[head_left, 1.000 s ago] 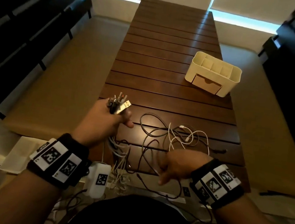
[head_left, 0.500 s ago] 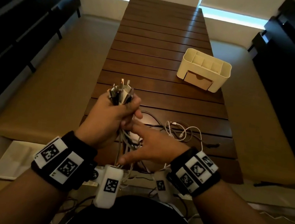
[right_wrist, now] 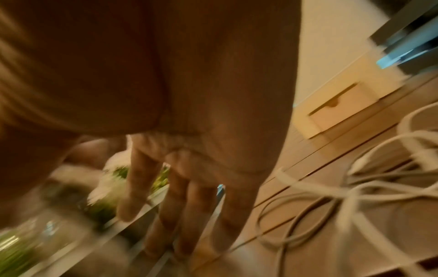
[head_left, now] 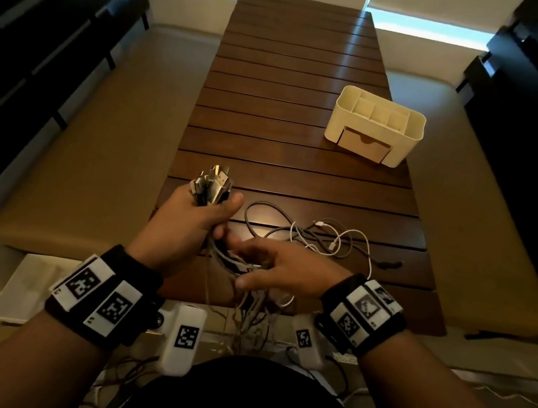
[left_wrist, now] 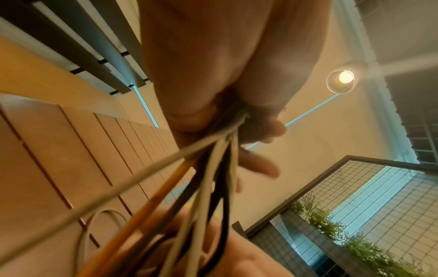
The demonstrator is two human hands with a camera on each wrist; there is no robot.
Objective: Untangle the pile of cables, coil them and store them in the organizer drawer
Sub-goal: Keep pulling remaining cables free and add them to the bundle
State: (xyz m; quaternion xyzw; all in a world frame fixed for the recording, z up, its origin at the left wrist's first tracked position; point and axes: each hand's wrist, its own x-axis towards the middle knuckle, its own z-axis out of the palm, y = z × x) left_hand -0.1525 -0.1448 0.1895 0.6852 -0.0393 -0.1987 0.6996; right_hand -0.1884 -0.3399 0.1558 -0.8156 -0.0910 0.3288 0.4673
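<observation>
My left hand (head_left: 194,219) grips a bundle of cables (head_left: 213,185) just below their plugs, which stick up out of the fist. In the left wrist view the cable strands (left_wrist: 208,168) fan down from that fist. My right hand (head_left: 273,265) lies just below the left, fingers spread and fairly straight among the hanging strands. Loose grey and white cables (head_left: 325,239) trail over the table's near end, right of both hands. The cream organizer (head_left: 377,127) stands at the right edge, its wooden drawer (head_left: 364,144) closed and seen again (right_wrist: 341,108) in the blurred right wrist view.
The slatted wooden table (head_left: 287,85) runs away from me, with padded benches on both sides. White sensor boxes (head_left: 183,338) hang by my wrists near the table's near edge. Dark furniture lines both walls.
My right hand has come left from the loose cables to the strands hanging under the left fist. The left hand has lifted the plug bundle slightly.
</observation>
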